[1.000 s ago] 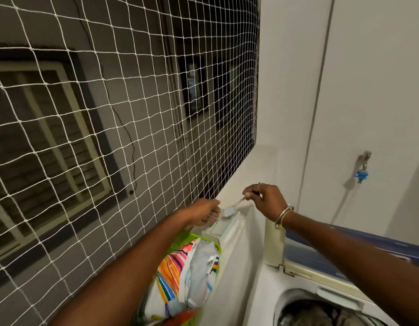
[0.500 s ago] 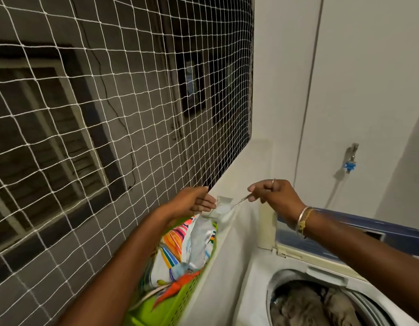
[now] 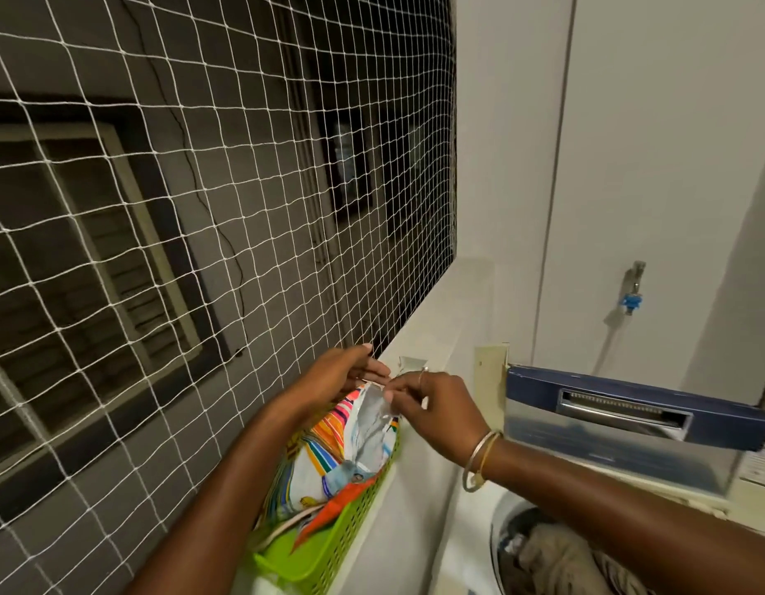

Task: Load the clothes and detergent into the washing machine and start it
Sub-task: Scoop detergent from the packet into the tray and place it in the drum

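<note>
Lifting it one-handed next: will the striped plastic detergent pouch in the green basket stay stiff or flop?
Likely floppy: the striped plastic pouch is creased and slumps in the green plastic basket. Its glossy film may slip. The open top could spill if tipped.

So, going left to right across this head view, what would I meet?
A white net → green basket → bangles on the right wrist → the washing machine's raised blue lid. The left hand and right hand, holding the detergent packet, overlap the basket: skipped.
</note>
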Demonstrator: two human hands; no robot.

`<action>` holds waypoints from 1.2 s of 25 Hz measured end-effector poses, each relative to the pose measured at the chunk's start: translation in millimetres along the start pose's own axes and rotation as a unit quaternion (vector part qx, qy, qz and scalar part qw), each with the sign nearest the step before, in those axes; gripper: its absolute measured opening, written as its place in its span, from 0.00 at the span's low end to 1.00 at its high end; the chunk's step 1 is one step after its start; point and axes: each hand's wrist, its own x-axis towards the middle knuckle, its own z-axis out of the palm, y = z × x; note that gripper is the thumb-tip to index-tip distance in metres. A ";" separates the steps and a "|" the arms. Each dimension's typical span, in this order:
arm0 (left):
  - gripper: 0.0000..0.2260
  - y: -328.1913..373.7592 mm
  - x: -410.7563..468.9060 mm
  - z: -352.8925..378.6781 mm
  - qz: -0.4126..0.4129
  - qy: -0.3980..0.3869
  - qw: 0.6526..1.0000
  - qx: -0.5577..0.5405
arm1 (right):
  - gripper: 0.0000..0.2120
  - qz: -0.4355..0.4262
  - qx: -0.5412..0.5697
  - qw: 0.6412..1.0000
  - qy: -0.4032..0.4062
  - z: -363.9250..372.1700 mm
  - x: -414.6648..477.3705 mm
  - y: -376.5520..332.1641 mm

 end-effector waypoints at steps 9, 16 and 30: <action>0.23 6.6 -1.3 2.8 -0.004 0.006 1.000 -0.007 | 0.08 -0.009 -0.149 0.989 -0.011 41.4 -3.8 2.3; 0.23 9.0 8.6 9.4 0.007 0.020 1.000 0.008 | 0.11 0.005 -0.156 0.987 -0.044 43.2 2.4 3.9; 0.20 28.4 9.4 22.5 0.047 0.110 0.993 0.018 | 0.11 0.005 -0.051 0.999 -0.001 16.8 10.8 -1.6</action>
